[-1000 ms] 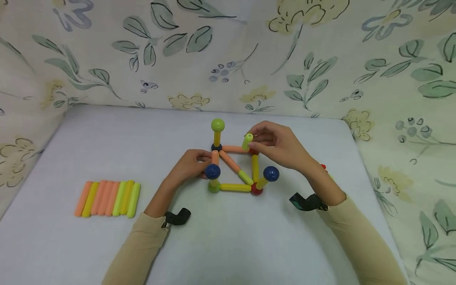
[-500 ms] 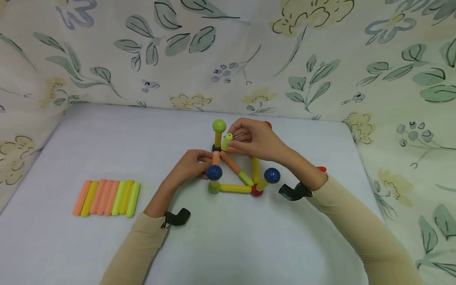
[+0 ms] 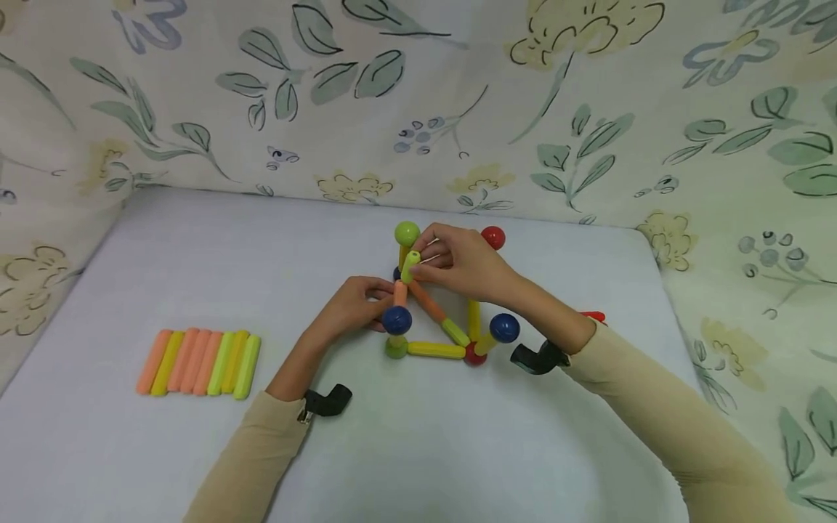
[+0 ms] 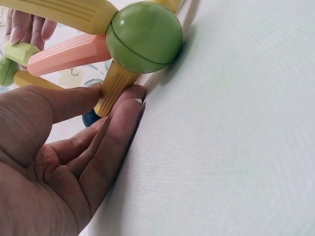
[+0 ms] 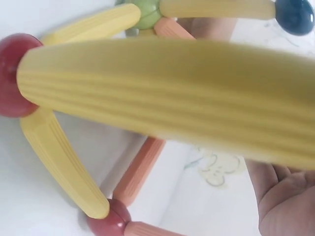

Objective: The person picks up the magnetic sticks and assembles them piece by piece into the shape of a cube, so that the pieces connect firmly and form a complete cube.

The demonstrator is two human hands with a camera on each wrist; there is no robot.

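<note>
1 right hand: fingers bent, pinching 1 lime stick, tilted, near the frame's rear left corner, just beside the raised end of 1 salmon stick; whether the 2 touch cannot be told. 1 left hand: thumb and fingers pinching 1 low yellow stick joined to 1 green ball. 1 stick-and-ball frame, mid-desk: 1 left blue ball and 1 right blue ball, each atop a yellow upright; 1 red ball, near right corner; 1 lime ball, atop the rear left upright. 1 row of sticks, 8 pieces, salmon, yellow and lime, lying side by side on the desk, left of the frame.
</note>
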